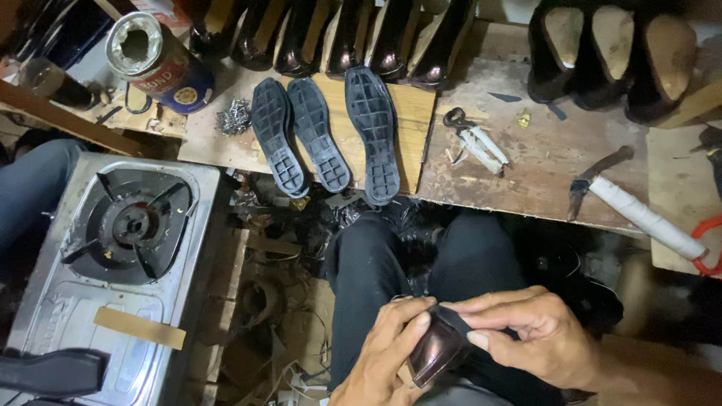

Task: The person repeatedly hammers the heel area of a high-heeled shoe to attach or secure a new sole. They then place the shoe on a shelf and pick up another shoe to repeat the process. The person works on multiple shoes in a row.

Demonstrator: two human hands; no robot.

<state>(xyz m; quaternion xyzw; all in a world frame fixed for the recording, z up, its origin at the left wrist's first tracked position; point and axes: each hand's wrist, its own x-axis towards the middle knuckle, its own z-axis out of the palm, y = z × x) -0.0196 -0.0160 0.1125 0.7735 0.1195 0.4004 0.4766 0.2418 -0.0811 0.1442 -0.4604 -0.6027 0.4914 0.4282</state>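
Both hands meet low in the view, over the person's lap in dark trousers (376, 263). The left hand (383, 353) cups a glossy dark brown shoe (436, 349) from below and the side, thumb lying on its upper. The right hand (538, 334) comes in from the right, thumb and forefinger pinched on a black strip (459, 319) at the shoe's top edge. So both hands are closed on the shoe, close together, fingertips almost touching.

Beyond the knees stands a worn wooden table (541, 158). On a pale board on it lie three black rubber soles (323, 135) side by side, tread up, their near ends hanging over the table's edge. Just left of them is a small heap of metal nails (233, 116), and further left a tin can (154, 60) tipped on its side, its open mouth crusted with dried glue. A row of dark shiny shoes (338, 34) stands along the back edge, with three more shoes (609, 53) sole up at the far right. A pair of pincers (474, 139) with pale handles rests mid-table, and a knife (639, 210) with a white-wrapped handle lies near the right edge.

On the left, lower than the table, sits a single-burner gas stove (120, 248) of steel. The floor (278, 331) below is strewn with leather scraps.
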